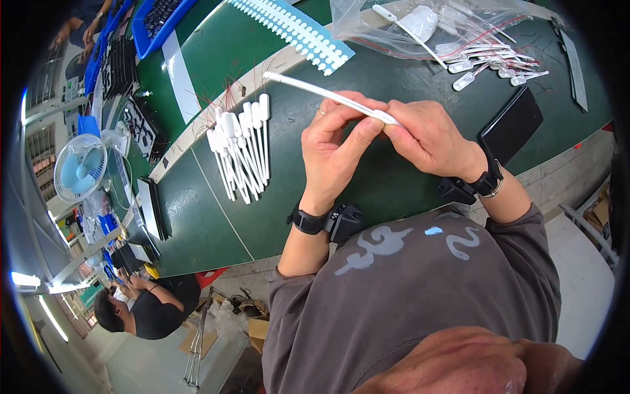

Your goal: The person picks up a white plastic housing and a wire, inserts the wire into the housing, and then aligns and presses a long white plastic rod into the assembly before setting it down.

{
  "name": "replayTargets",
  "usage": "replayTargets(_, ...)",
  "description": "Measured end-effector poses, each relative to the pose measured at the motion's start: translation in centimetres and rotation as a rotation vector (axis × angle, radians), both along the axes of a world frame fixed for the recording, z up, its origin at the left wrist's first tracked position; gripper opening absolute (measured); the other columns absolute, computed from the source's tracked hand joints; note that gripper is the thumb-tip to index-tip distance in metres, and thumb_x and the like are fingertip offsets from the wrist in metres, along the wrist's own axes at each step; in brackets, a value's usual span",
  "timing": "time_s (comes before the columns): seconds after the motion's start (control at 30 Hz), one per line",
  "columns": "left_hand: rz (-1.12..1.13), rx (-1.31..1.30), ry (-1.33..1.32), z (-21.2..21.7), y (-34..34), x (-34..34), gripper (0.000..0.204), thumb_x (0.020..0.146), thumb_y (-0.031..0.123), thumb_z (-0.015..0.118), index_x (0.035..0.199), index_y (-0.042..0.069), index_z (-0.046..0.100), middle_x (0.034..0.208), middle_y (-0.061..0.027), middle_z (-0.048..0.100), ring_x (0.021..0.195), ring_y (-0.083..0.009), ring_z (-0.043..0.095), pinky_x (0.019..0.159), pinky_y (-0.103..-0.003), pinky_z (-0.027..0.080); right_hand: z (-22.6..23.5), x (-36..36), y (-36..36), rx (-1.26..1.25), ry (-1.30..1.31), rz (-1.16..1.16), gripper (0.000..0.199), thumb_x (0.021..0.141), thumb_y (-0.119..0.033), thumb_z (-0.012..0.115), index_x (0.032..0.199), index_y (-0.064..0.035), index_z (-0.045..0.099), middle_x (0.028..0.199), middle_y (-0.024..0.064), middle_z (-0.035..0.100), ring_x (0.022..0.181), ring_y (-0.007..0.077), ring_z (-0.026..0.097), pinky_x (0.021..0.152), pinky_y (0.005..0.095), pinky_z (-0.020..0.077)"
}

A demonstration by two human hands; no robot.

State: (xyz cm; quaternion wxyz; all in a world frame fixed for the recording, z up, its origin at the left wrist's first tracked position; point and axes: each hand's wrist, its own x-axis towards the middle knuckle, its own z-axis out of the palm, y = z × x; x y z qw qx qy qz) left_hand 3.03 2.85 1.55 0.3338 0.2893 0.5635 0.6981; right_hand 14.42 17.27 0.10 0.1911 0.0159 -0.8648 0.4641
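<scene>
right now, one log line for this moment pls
left hand: pinching white strip | right hand: pinching same strip | finished white pieces: piled on green table, left

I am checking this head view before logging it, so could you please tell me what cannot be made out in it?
- Head view: the near end of the long white strip is hidden inside the fingers of the left hand and right hand.
- Contents of the clear plastic bag: blurred by glare and cut off by the top edge.
- Wires on the small white parts: too small to follow.
</scene>
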Motion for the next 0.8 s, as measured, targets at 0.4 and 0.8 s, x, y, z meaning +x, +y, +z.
replayTargets(0.4,0.033,0.100,0.328,-0.5,-0.4,0.6,0.021,0.080,0.010,0.077,0.096,0.000,0.070,0.098,-0.0099,0.059,0.086,-0.0201,0.057,0.073,-0.031,0.046,0.4,0.1,-0.2,-0.093,0.121,0.123,0.020,0.093,-0.016,0.052,0.080,-0.0015,0.052,0.059,0.0078,0.045,0.047,0.0272,0.047,0.044,0.0368,0.0362)
replayTargets(0.8,0.097,0.044,0.196,-1.3,-0.3,1.2,0.018,0.084,0.011,0.074,0.095,-0.001,0.067,0.098,-0.0103,0.057,0.083,-0.0176,0.055,0.073,-0.030,0.045,-0.2,-0.2,-0.3,-0.164,0.059,0.103,0.030,0.098,-0.022,0.048,0.075,-0.0020,0.049,0.055,0.0058,0.048,0.045,0.0262,0.049,0.045,0.0361,0.0371)
